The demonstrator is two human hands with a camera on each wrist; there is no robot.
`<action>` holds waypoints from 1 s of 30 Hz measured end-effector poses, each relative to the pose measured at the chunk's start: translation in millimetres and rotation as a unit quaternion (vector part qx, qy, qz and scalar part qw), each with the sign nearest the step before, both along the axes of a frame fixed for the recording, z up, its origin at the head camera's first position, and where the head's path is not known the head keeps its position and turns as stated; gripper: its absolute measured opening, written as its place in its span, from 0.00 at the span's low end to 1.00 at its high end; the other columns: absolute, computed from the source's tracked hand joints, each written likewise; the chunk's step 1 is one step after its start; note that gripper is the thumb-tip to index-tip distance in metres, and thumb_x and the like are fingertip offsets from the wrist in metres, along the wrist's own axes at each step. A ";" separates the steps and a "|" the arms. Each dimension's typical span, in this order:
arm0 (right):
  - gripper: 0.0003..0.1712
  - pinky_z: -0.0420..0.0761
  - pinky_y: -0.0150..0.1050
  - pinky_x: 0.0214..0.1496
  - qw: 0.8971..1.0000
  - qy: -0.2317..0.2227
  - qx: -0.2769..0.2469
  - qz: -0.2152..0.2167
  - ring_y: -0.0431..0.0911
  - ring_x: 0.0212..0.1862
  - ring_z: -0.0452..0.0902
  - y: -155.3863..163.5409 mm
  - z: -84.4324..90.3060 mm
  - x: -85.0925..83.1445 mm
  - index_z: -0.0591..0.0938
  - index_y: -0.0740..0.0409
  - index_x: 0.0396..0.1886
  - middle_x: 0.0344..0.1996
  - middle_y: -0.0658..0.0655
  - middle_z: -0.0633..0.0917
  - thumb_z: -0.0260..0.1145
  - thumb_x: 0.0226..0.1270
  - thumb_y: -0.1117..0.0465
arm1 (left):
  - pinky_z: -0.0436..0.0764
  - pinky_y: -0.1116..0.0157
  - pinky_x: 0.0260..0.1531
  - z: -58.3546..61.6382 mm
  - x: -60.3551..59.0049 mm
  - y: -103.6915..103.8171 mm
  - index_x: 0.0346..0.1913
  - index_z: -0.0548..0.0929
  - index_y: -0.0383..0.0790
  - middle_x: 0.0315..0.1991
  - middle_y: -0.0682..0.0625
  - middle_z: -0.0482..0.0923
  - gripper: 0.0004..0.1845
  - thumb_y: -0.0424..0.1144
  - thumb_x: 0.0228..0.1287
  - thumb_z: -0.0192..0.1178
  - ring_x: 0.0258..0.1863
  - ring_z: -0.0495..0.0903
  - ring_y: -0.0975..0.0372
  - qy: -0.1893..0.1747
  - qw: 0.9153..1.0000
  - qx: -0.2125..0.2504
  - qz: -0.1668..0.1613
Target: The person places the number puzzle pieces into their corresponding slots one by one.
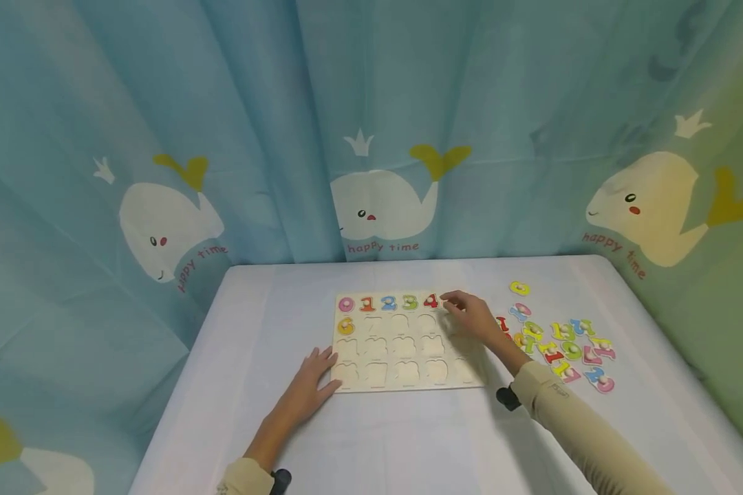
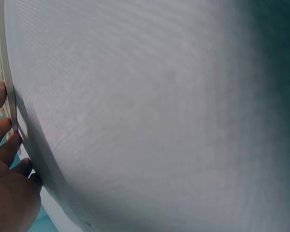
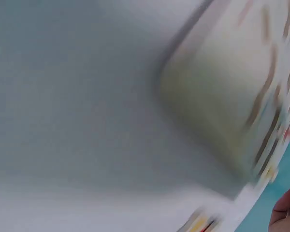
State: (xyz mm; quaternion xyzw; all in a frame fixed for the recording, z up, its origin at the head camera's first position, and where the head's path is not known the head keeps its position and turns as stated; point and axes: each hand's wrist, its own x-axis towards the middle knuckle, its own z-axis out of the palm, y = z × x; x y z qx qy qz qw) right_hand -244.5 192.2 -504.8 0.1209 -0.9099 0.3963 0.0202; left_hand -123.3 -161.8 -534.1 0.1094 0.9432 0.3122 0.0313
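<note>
Hands on a wooden number puzzle board [image 1: 402,375], one steadying its edge, one at its top row.

The left hand [image 1: 309,385] lay flat on the white table [image 1: 254,330], fingers [image 2: 1,126] straight and slightly spread, their tips touching the board's near left edge. The right hand [image 1: 473,320] reached over the board's right side, its fingertips right beside the red 4 [image 1: 431,300] at the end of the filled top row; whether those fingers pinched a piece I could not tell, as the hand covered that spot. Left of those fingertips sat the green 3 [image 1: 411,301], blue 2 [image 1: 389,302], red 1 [image 1: 367,303] and pink 0 [image 1: 345,304]. Loose coloured numbers [image 1: 563,344] lay scattered on the table just to the right of the right wrist. A whale-printed curtain [image 1: 384,199] hung behind the table.
</note>
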 end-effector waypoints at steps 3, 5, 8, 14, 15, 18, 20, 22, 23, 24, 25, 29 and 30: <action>0.15 0.77 0.45 0.40 1.000 0.000 0.007 -0.024 0.53 0.42 0.78 27.3 -0.9 3.5 0.80 0.63 0.51 0.41 0.60 0.84 0.58 0.70 0.61 | 0.51 0.49 0.67 -0.9 -0.3 -0.3 0.65 0.70 0.34 0.68 0.43 0.62 0.30 0.43 0.63 0.61 0.70 0.51 0.47 -0.003 1.000 0.000 0.000; 0.15 0.77 0.42 0.37 0.999 0.001 0.014 -0.042 0.52 0.41 0.78 44.9 -3.4 6.7 0.79 0.63 0.51 0.40 0.60 0.84 0.57 0.70 0.62 | 0.51 0.49 0.67 -1.1 -0.5 -0.5 0.65 0.69 0.34 0.68 0.44 0.62 0.30 0.43 0.63 0.61 0.70 0.51 0.47 -0.005 1.000 -0.001 -0.002; 0.14 0.76 0.38 0.32 0.997 0.002 0.034 -0.065 0.51 0.38 0.77 68.2 -9.3 14.2 0.79 0.64 0.51 0.39 0.61 0.83 0.57 0.70 0.63 | 0.51 0.48 0.66 -1.3 -0.9 -0.8 0.65 0.69 0.34 0.68 0.43 0.62 0.30 0.43 0.63 0.61 0.70 0.51 0.47 -0.005 1.000 0.004 -0.004; 0.17 0.74 0.36 0.28 0.992 -0.010 0.036 -0.123 0.52 0.39 0.74 109.3 -17.3 38.2 0.77 0.63 0.55 0.43 0.63 0.81 0.54 0.73 0.59 | 0.52 0.47 0.66 -1.0 -2.0 -1.3 0.66 0.69 0.36 0.69 0.45 0.61 0.31 0.44 0.63 0.61 0.70 0.50 0.48 -0.018 1.000 -0.002 0.004; 0.18 0.73 0.37 0.28 0.990 -0.009 0.032 -0.135 0.52 0.39 0.73 116.9 -17.1 41.7 0.76 0.63 0.56 0.43 0.64 0.80 0.52 0.73 0.58 | 0.52 0.47 0.66 -1.0 -2.3 -1.4 0.66 0.69 0.37 0.69 0.45 0.60 0.31 0.44 0.63 0.61 0.71 0.49 0.48 -0.022 1.000 -0.004 0.005; 0.21 0.71 0.38 0.30 0.986 0.006 0.026 -0.167 0.53 0.40 0.71 139.6 -13.8 49.3 0.75 0.64 0.58 0.44 0.65 0.79 0.48 0.75 0.56 | 0.52 0.46 0.66 -1.2 -3.0 -1.1 0.66 0.69 0.37 0.69 0.45 0.61 0.31 0.44 0.63 0.61 0.70 0.49 0.48 -0.024 1.000 0.000 0.004; 0.21 0.70 0.40 0.32 0.982 0.016 0.030 -0.185 0.54 0.40 0.71 152.7 -9.3 54.2 0.74 0.66 0.57 0.43 0.67 0.79 0.47 0.75 0.56 | 0.52 0.46 0.65 -1.1 -3.0 -0.8 0.66 0.69 0.36 0.69 0.45 0.61 0.30 0.44 0.63 0.61 0.70 0.49 0.47 -0.025 1.000 0.002 0.004; 0.22 0.70 0.42 0.33 0.979 0.010 0.029 -0.203 0.56 0.42 0.71 164.8 -6.2 61.0 0.73 0.67 0.58 0.44 0.68 0.78 0.47 0.75 0.57 | 0.52 0.46 0.65 -1.4 -2.3 -0.3 0.65 0.70 0.35 0.68 0.44 0.62 0.30 0.43 0.63 0.61 0.70 0.50 0.47 -0.025 1.000 0.010 0.002; 0.22 0.71 0.43 0.32 0.977 0.001 0.029 -0.211 0.57 0.41 0.71 171.1 -5.6 65.1 0.73 0.68 0.59 0.44 0.69 0.77 0.46 0.75 0.57 | 0.52 0.45 0.65 -1.4 -1.8 0.1 0.65 0.70 0.35 0.68 0.43 0.62 0.30 0.43 0.63 0.61 0.70 0.50 0.46 -0.025 1.000 0.013 -0.001; 0.23 0.70 0.42 0.34 0.975 -0.006 0.035 -0.221 0.57 0.43 0.71 177.4 -5.5 69.3 0.72 0.68 0.59 0.45 0.69 0.77 0.46 0.75 0.56 | 0.52 0.45 0.65 -1.6 -1.2 0.4 0.65 0.70 0.34 0.68 0.43 0.62 0.29 0.43 0.62 0.61 0.70 0.50 0.46 -0.027 1.000 0.015 -0.003; 0.24 0.70 0.42 0.34 0.972 -0.018 0.037 -0.232 0.57 0.43 0.71 183.6 -5.4 73.7 0.71 0.68 0.60 0.45 0.69 0.77 0.46 0.75 0.56 | 0.52 0.45 0.65 -1.8 -0.8 0.7 0.65 0.70 0.34 0.68 0.43 0.62 0.29 0.43 0.62 0.61 0.70 0.50 0.46 -0.030 0.999 0.018 -0.004; 0.26 0.71 0.44 0.34 0.962 -0.070 0.037 -0.261 0.58 0.45 0.69 209.1 -8.7 89.6 0.70 0.68 0.61 0.48 0.70 0.75 0.45 0.75 0.53 | 0.52 0.44 0.65 -1.9 -0.2 1.0 0.65 0.69 0.35 0.68 0.43 0.61 0.30 0.43 0.63 0.61 0.70 0.50 0.45 -0.039 0.999 0.019 -0.009; 0.26 0.70 0.44 0.36 0.960 -0.080 0.042 -0.267 0.59 0.47 0.69 214.1 -9.5 93.0 0.70 0.68 0.60 0.48 0.70 0.74 0.45 0.75 0.52 | 0.52 0.44 0.64 -2.0 -0.7 0.6 0.65 0.69 0.36 0.69 0.43 0.61 0.30 0.44 0.63 0.61 0.70 0.50 0.45 -0.039 0.999 0.019 -0.010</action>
